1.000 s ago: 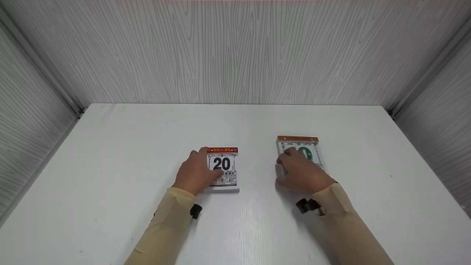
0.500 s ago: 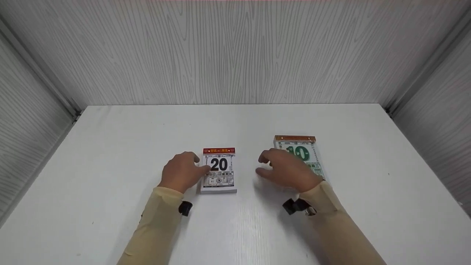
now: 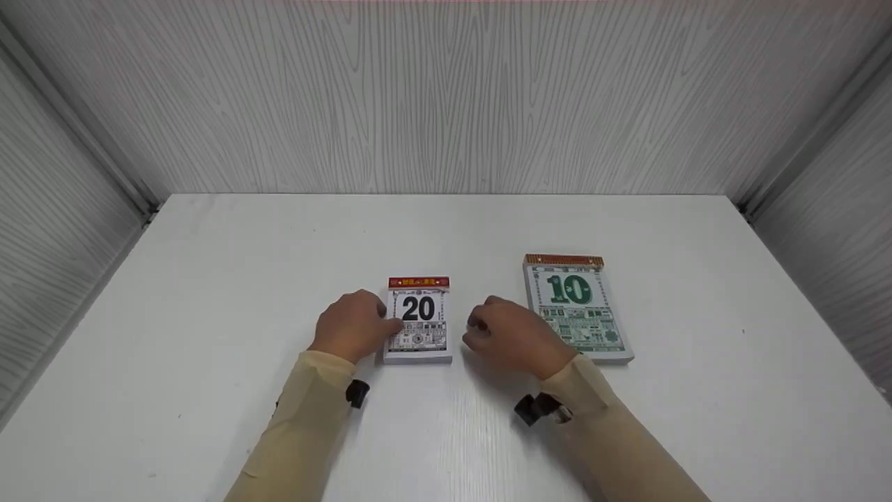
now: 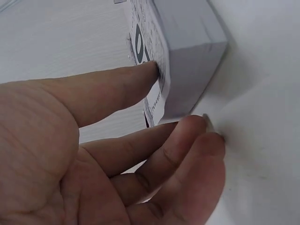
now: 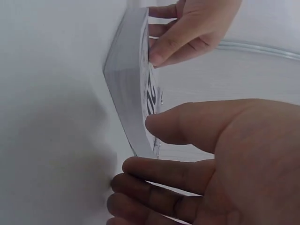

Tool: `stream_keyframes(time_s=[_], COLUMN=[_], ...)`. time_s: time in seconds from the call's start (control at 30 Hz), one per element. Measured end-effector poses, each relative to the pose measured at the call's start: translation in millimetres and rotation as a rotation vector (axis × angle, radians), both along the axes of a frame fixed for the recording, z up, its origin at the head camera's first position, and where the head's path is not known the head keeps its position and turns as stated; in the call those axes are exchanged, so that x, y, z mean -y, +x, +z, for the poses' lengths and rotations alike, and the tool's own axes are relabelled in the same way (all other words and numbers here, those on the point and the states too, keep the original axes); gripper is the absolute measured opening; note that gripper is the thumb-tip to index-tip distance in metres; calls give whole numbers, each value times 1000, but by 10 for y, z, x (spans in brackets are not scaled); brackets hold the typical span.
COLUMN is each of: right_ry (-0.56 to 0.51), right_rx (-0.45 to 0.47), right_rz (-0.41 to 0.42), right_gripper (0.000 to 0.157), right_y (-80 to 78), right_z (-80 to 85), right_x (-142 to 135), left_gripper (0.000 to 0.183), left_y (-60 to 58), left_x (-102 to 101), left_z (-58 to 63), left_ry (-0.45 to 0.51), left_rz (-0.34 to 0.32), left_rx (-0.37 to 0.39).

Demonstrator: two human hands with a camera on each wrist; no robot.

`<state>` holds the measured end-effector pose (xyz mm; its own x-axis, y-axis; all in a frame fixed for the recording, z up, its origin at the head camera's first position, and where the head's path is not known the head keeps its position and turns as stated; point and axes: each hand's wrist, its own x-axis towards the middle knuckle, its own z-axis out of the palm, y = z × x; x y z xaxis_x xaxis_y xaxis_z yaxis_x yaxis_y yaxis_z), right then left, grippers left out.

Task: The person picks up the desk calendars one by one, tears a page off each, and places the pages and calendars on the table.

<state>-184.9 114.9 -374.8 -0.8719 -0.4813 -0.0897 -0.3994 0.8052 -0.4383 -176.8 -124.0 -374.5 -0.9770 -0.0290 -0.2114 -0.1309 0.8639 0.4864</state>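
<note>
A small tear-off calendar with a red header and a black "20" lies face up on the white table. My left hand is at its left edge, the thumb on the printed page and the curled fingers along the side of the pad; the left wrist view shows this thumb on the top sheet. To the right of the same pad is my right hand, fingers loosely bent and nothing held, with a narrow gap in the head view. A larger tear-off calendar with a green "10" lies beyond the right hand, partly covered by it.
White table surrounds both calendars. A grey wood-grain panel rises along the back edge, with side panels left and right.
My right hand has left the green-numbered calendar and come left and nearer, beside the smaller one. The left hand drew back leftward, then its thumb came back onto the page edge.
</note>
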Motion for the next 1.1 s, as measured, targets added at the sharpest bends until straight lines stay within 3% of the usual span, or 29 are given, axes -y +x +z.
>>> stream_keyframes(time_s=[0.3,0.6,1.1], right_ry=[21,74,26], right_rx=[-40,-37,-123], right_rz=[211,193,229], right_gripper=[26,24,16], right_y=[53,74,62], right_z=[-49,-17,-63], right_x=[38,74,69], left_gripper=[24,22,27], left_y=[9,20,43], left_x=[-80,-105,-121], left_z=[-14,-35,-7], left_ry=[-32,-25,32], left_rz=[-13,-10,29], left_rx=[-43,-46,-36])
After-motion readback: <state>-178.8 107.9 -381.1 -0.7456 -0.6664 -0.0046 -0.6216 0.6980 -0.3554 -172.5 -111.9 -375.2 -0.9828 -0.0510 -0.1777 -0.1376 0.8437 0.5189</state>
